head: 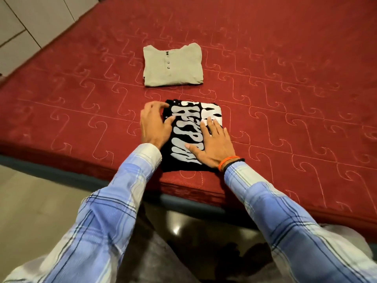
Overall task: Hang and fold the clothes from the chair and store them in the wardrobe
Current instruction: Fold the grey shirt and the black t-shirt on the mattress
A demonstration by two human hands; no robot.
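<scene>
A black T-shirt with large white lettering (188,131) lies folded into a rectangle near the front edge of the red mattress (285,88). My left hand (155,125) rests on its left edge, fingers curled over the upper left corner. My right hand (212,144) lies flat on the shirt's right half, fingers spread, pressing it down. Beyond it, a beige buttoned shirt (173,65) sits folded and untouched on the mattress.
The quilted red mattress fills most of the view, its front edge (183,193) running diagonally just below the black shirt. Pale cabinet doors (24,23) stand at the far left. Tiled floor (36,201) shows at lower left, a dark glossy surface (183,227) beneath the bed edge.
</scene>
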